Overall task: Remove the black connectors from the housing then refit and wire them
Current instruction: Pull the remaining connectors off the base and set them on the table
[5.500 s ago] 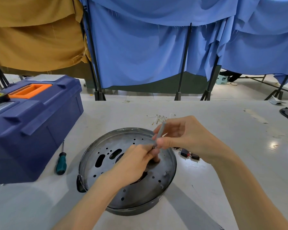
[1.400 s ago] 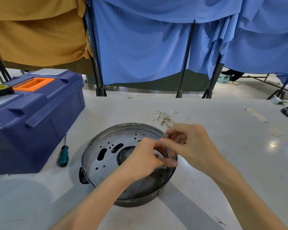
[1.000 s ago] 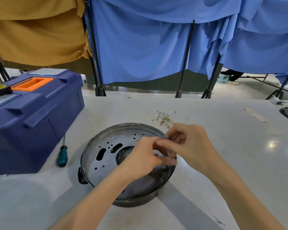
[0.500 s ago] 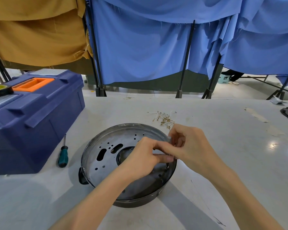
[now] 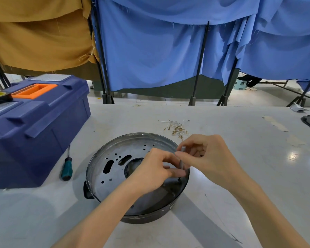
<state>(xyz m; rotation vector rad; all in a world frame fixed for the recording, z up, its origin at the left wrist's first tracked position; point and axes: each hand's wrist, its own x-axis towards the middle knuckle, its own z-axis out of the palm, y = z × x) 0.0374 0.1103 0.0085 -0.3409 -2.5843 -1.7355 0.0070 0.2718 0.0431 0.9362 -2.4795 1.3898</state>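
Fingertips point(image 5: 184, 155) of your right hand point(image 5: 211, 158) pinch the top of a slim grey metal tool point(image 5: 181, 162) — long axis near upright, tip down inside the round dark steel housing point(image 5: 104, 159), close to its right rim. Your left hand point(image 5: 150, 169) pinches the shaft lower — nearer the tip.

Toolbox point(image 5: 39, 133) walling off frame left, screwdriver point(image 5: 67, 169) lying beside it. Housing point(image 5: 113, 169) sitting centre, wire pile point(image 5: 177, 128) just above. Worktop point(image 5: 267, 167) giving passage at right and lower left.
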